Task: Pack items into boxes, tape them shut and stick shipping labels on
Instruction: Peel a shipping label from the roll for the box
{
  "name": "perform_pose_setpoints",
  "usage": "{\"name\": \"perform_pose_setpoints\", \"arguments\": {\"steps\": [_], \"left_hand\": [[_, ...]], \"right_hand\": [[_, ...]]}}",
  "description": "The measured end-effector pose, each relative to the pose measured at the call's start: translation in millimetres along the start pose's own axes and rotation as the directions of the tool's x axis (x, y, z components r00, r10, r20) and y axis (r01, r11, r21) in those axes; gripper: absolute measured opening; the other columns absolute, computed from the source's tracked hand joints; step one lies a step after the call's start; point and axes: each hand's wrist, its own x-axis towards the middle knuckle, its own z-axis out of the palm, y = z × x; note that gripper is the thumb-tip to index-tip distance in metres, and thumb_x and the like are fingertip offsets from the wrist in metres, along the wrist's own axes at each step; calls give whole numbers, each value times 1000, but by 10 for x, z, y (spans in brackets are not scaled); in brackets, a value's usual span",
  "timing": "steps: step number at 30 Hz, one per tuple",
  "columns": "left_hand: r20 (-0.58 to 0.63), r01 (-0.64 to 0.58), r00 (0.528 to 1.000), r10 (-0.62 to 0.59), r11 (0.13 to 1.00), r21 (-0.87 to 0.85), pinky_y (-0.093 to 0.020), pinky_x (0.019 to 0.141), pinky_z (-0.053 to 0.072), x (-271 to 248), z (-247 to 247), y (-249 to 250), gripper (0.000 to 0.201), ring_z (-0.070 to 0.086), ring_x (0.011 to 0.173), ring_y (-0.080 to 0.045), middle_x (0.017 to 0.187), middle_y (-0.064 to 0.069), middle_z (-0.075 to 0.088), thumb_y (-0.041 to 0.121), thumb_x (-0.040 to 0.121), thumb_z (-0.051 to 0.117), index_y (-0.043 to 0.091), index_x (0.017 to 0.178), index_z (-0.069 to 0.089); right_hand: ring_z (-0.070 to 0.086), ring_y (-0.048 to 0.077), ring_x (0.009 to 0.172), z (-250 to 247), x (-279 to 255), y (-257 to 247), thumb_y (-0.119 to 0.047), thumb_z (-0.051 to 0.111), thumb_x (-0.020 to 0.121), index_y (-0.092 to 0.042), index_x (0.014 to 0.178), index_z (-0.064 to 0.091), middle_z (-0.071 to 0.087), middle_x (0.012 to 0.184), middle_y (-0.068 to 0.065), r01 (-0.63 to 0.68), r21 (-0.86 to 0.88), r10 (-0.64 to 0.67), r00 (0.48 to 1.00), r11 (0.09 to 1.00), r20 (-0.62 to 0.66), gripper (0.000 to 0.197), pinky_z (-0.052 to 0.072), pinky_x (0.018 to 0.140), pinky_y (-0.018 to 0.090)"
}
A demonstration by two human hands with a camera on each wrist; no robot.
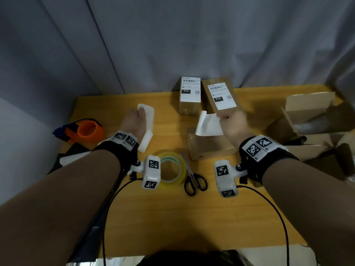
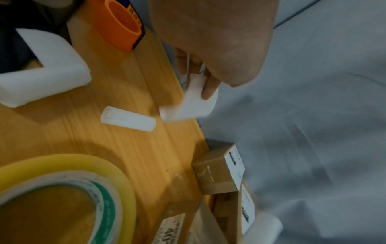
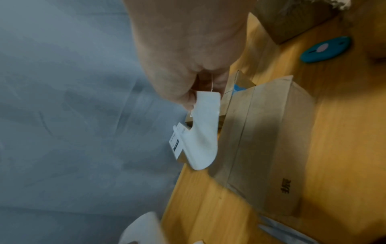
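Note:
My left hand (image 1: 141,113) pinches a white sheet of paper (image 1: 149,117) above the table's left half; the left wrist view shows the fingers (image 2: 208,87) curled on the sheet (image 2: 194,107). Over a plain closed cardboard box (image 1: 209,146), my right hand (image 1: 223,116) pinches the corner of a second white sheet, a label (image 1: 208,124), which hangs down. The right wrist view shows that label (image 3: 203,132) dangling beside the box (image 3: 267,140). Two taped boxes with shipping labels (image 1: 190,96) (image 1: 221,97) stand at the back.
A yellowish tape roll (image 1: 172,169) and black scissors (image 1: 194,179) lie near me on the wooden table (image 1: 172,217). An orange tape dispenser (image 1: 86,131) and white foam (image 1: 146,142) lie left. Open cardboard boxes (image 1: 311,112) crowd the right edge. A grey curtain hangs behind.

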Motion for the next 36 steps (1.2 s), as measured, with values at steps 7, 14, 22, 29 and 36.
{"name": "perform_pose_setpoints", "arguments": {"steps": [7, 14, 22, 29, 36], "left_hand": [[467, -355, 871, 153, 852, 384, -39, 90, 42, 17, 323, -277, 63, 54, 105, -37, 117, -25, 57, 44, 101, 20, -6, 104, 60], [507, -402, 846, 168, 826, 396, -35, 95, 39, -44, 528, -459, 42, 48, 117, -31, 117, -15, 57, 43, 98, 39, 12, 102, 66], [228, -695, 718, 658, 694, 186, -33, 98, 21, -383, 276, 462, 76, 34, 124, -23, 132, -5, 39, 68, 73, 51, 18, 129, 47], [395, -832, 504, 768, 311, 459, -40, 110, 11, -459, 425, 894, 54, 48, 115, -25, 113, -4, 59, 50, 80, 61, 12, 118, 53], [276, -645, 762, 586, 727, 236, -31, 74, 45, -554, 518, 1165, 15, 62, 89, -28, 96, -9, 66, 20, 95, 50, 10, 104, 56]], "right_hand": [[57, 17, 95, -47, -172, 37, -2, 46, 93, -5, 111, 68, 66, 106, 8, 111, -91, -105, 992, 990, 69, 29, 38, 74, 15], [55, 14, 73, -35, -306, 9, -11, 47, 96, -4, 109, 68, 62, 88, 6, 122, -112, -100, 978, 986, 185, 26, 48, 67, 25], [62, 34, 78, 11, -217, -120, -15, 48, 92, 7, 90, 65, 62, 79, 22, 30, -89, -17, 988, 996, 152, 28, 52, 75, 40], [68, 28, 88, -160, -162, -431, -52, 35, 98, -10, 84, 65, 70, 93, 14, -156, 204, 113, 972, 966, 206, 53, 57, 83, 42], [63, 21, 84, -480, -60, -211, -49, 40, 98, -24, 101, 62, 64, 85, 0, -21, 290, -49, 971, 957, 234, 34, 54, 85, 36]]}}
